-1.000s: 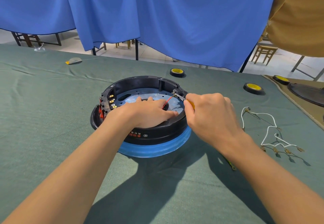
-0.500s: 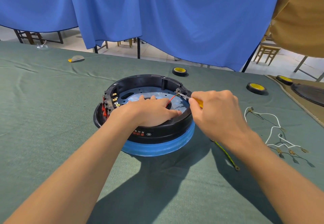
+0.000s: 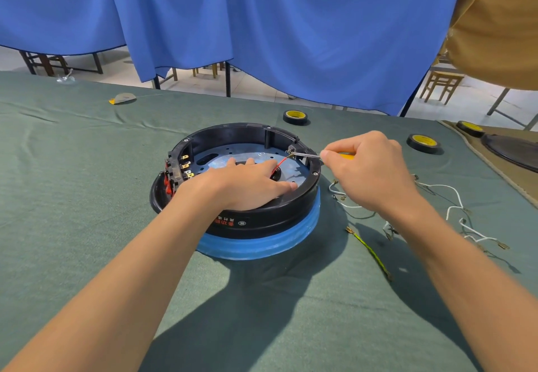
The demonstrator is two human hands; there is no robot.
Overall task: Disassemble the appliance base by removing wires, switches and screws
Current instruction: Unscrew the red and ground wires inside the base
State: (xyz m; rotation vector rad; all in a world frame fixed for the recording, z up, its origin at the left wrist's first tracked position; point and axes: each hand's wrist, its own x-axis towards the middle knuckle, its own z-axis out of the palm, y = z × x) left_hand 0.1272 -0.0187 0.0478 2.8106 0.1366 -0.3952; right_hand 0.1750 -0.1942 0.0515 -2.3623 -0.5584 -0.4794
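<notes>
Two hands are on the round black plastic appliance base [image 3: 262,220] with its blue lower ring, which sits mid-way across the green cloth-covered bench [image 3: 72,197]. Your left hand [image 3: 247,185] lies over the near rim, fingers straight and flat on the pale metal plate inside. Judged purpose: weight to stop the base turning under tool load. Its grip holds nothing. Your right hand [image 3: 369,170] has its grip pressed together, thumb and fingers pinching a slim yellow-handled screwdriver [image 3: 308,155] close to the shaft, likely for fine control. The tip meets a small terminal on the right inner wall, where the thin red wire [image 3: 281,163] ends. Loose white wires [image 3: 454,197] and a green-yellow wire [image 3: 372,252] lie on the cloth right of the base, presumably already freed. Red switches [image 3: 167,181] sit in the left wall, not yet removed.
</notes>
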